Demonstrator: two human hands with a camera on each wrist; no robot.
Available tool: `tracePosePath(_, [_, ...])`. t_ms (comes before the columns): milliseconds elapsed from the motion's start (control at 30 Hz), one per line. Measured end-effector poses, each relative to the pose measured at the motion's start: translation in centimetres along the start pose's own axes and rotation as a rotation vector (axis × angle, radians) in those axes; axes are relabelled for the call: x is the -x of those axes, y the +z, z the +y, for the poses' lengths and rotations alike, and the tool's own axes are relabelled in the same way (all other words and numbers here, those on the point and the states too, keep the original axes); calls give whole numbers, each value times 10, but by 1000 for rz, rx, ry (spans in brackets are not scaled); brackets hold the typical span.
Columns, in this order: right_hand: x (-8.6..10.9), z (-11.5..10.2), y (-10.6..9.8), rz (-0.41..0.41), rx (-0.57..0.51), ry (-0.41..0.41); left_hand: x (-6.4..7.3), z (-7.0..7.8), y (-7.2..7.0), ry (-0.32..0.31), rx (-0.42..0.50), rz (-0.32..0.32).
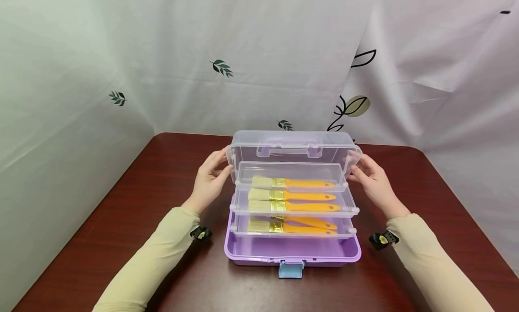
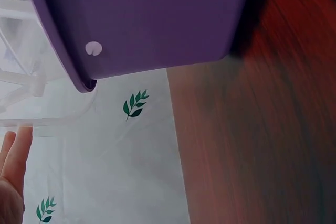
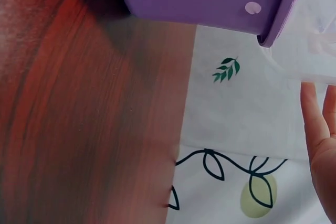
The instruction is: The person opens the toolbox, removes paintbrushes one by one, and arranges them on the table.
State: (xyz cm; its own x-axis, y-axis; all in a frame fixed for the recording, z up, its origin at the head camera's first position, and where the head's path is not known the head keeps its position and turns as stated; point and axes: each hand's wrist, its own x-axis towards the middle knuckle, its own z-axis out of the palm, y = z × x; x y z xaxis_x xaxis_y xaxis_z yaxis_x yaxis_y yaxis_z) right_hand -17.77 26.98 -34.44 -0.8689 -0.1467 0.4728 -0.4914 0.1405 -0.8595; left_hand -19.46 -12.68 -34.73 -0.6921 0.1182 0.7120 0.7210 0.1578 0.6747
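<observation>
A purple toolbox (image 1: 292, 248) stands with its clear lid (image 1: 247, 138) raised and its clear stepped trays (image 1: 346, 204) spread out. Paintbrushes (image 1: 310, 207) with orange handles, gold ferrules and pale bristles lie across the trays, several in all, bristles to the left. At the lid's left side my left hand (image 1: 211, 179) holds the edge, thumb in front and fingers behind. My right hand (image 1: 373, 181) grips the opposite side in the same way. Both wrist views show fingertips against the lid's edge, beside the purple box wall (image 2: 152, 19).
A light blue latch (image 1: 291, 269) hangs down at the box's front. Beneath is a dark red-brown wooden table (image 1: 170, 167). White cloth (image 1: 182, 46) with leaf prints hangs behind and at the sides. Each wrist wears a black strap device (image 1: 201, 233).
</observation>
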Motion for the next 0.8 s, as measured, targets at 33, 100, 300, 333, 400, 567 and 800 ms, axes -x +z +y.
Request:
tracePosePath(33, [-2,1,1,7,7,9,-1,0,0,-17,0,8])
tracePosePath(100, [-6,2,2,19,24,38,-2,-2,0,-56,2,19])
tracePosePath(300, [-18,5,4,41,76,128,-10,-9,0,-203,81,27])
tracePosePath(333, [-20,5,4,40,82,138,-11,-10,0,-222,98,28])
tracePosePath(400, [-23,6,5,40,90,157,-14,-13,0,-257,122,29])
tracePosePath(567, [-30,6,7,39,142,211,-21,-21,2,-342,176,42])
tracePosePath(800, [-36,16,11,33,169,294,-26,-30,4,-414,221,32])
